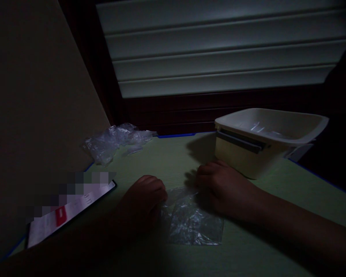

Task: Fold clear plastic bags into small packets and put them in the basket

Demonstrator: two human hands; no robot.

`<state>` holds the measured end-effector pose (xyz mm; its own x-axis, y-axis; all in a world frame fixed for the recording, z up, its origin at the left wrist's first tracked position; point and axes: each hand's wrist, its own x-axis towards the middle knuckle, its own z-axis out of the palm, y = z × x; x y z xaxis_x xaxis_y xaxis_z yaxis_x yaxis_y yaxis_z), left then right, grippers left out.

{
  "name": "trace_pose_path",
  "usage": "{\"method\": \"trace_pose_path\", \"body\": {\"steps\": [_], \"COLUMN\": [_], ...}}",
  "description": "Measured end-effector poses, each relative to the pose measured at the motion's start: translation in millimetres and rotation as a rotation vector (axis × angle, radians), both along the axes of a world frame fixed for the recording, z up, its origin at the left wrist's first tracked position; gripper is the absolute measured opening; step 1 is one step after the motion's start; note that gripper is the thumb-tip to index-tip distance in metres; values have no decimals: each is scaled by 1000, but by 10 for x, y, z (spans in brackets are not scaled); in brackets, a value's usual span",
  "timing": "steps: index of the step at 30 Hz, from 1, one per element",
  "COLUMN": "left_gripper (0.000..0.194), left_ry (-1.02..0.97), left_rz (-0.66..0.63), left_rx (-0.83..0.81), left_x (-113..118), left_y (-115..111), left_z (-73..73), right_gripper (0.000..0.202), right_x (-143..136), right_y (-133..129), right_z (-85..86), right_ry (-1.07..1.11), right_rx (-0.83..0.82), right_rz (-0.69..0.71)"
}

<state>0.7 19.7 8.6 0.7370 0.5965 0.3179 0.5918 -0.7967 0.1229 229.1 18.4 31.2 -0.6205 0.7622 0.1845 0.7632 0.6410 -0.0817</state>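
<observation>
A clear, crinkled plastic bag (196,223) lies flat on the green tabletop (167,161) between my two hands. My left hand (147,194) is closed at the bag's upper left edge, its fingers curled over and pressed together on the film. Near the bag's upper right corner, my right hand (219,184) is also closed, its knuckles up and a shadow falling to its left. Its fingertips are turned away, so what they hold, if anything, is hidden. The light is dim.
A cream plastic bin (239,157) with a dark handle stands at the back right, clear film inside it. Crumpled clear plastic bags (112,140) are heaped at the back left. A lit tablet or phone (75,211) lies at left. Behind is a slatted panel (219,46).
</observation>
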Motion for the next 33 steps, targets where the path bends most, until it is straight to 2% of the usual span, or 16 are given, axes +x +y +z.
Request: {"method": "trace_pose_path", "body": {"steps": [2,9,15,20,22,26,29,33], "left_gripper": [19,24,23,24,22,18,14,19], "left_ry": [6,16,30,24,64,262,340,343], "left_rz": [-7,25,42,-11,-39,19,9,50], "left_rx": [17,14,31,77,95,89,107,135], "left_x": [3,4,7,-12,-12,9,28,60], "left_y": [-5,-20,-27,-28,-40,-85,-119,-157], "left_z": [-7,-15,-19,-26,-4,63,90,112], "right_gripper": [12,22,16,16,17,18,19,39], "right_x": [-12,-23,-57,-78,-74,-71,-76,-97], "right_y": [-32,-62,-81,-108,-110,-107,-121,-150], "right_z": [33,42,36,45,44,41,37,-6], "right_ry": [13,107,37,-46,-73,-86,-28,102], "right_rx": [-15,12,-95,-56,-36,-30,-43,-87], "right_rz": [24,39,176,178,170,158,177,268]}}
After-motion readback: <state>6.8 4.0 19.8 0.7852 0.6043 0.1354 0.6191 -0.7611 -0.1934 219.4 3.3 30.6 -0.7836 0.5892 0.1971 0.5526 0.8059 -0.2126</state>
